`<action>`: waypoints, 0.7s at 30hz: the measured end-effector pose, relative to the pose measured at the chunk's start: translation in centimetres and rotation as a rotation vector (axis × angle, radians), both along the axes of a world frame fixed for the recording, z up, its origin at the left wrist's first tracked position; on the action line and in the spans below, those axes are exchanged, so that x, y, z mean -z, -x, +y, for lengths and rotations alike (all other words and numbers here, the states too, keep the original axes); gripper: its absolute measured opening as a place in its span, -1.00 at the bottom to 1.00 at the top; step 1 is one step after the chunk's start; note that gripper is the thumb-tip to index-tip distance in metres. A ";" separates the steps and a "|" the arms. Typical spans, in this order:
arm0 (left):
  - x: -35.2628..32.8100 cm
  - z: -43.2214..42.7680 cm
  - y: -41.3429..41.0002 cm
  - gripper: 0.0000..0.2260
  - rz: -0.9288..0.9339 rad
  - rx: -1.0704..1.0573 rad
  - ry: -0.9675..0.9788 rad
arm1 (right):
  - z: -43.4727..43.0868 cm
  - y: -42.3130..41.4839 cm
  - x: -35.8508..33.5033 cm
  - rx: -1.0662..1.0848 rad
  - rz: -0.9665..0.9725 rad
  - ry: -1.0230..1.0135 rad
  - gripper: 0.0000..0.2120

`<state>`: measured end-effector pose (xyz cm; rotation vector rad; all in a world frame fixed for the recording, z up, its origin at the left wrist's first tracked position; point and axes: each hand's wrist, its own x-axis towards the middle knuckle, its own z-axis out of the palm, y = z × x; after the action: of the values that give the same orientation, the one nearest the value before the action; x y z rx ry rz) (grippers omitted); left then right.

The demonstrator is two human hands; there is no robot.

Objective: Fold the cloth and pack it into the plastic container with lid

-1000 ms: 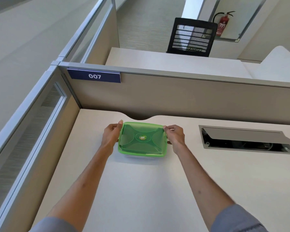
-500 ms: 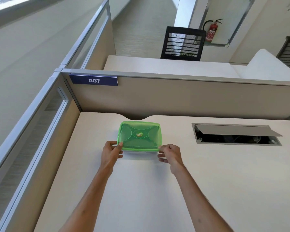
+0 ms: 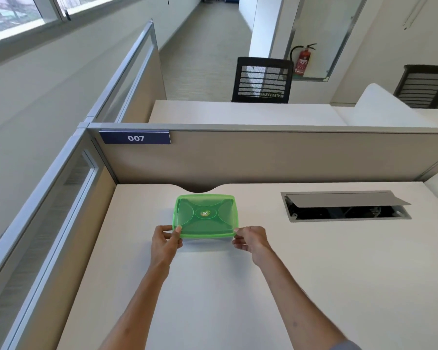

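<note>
At frame centre, the left hand [image 3: 165, 240] and right hand [image 3: 251, 239] are pinching the green lid's [image 3: 205, 215] near corners; sealing appears underway. Next: confirming closure. Cloth not visible.

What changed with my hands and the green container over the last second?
Both hands slid from the container's left and right sides to its two near corners: the left hand now pinches the near-left corner of the green lid, the right hand the near-right. The lid stayed on, and the container stayed on the desk near the partition. No cloth is visible.
</note>
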<state>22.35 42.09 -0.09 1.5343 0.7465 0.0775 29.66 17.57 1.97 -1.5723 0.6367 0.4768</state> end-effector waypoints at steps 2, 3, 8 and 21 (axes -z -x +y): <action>0.0 -0.3 0.2 -0.64 0.011 0.010 -0.062 | -0.4 0.0 -0.2 -0.024 0.013 -0.018 -0.83; 0.0 -0.3 0.3 -0.62 0.024 0.028 -0.119 | -0.4 0.0 -0.2 -0.026 0.012 -0.017 -0.82; -0.2 -0.9 0.3 -0.51 0.114 0.111 -0.641 | 0.3 0.6 -0.9 -0.206 -0.176 0.394 -0.70; -0.6 -3.3 -0.1 -0.45 0.133 0.553 -1.136 | 0.4 2.3 -0.3 -0.864 -0.704 1.025 -0.46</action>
<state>22.42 38.82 0.55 2.8055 0.3233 -0.0274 27.38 17.96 2.29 -2.7932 -0.4981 0.1477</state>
